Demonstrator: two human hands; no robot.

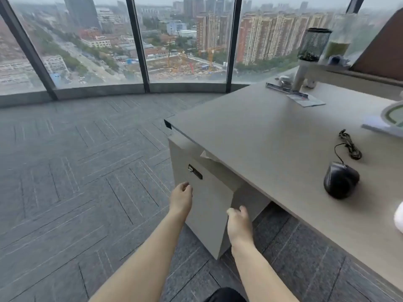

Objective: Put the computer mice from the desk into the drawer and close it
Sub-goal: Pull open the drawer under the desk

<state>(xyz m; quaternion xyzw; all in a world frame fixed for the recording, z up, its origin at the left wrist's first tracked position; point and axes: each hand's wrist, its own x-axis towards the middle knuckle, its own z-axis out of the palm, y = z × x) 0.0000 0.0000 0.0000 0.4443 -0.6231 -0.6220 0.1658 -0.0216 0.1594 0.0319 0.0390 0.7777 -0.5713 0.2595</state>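
The left hand reaches forward with loosely curled fingers, holding nothing, its fingertips at the left edge of the pale cabinet front that hangs under the surface. Just above that hand a small dark lock plate sits on the cabinet face. The right hand is lower and to the right, fingers bent around the cabinet's near vertical edge; whether it truly grips that edge or only touches it cannot be told. Both bare forearms run up from the bottom of the view. One black computer mouse lies on the surface well to the right of both hands and above them, apart from either, with its bundled black cable trailing away behind it. Only this one mouse is clearly visible; a white rounded object at the far right edge is cut off and cannot be identified. Farther back on the surface stand one black mesh pen holder and a flat card. The floor is grey patterned carpet, and three tall window panes look out over a city.
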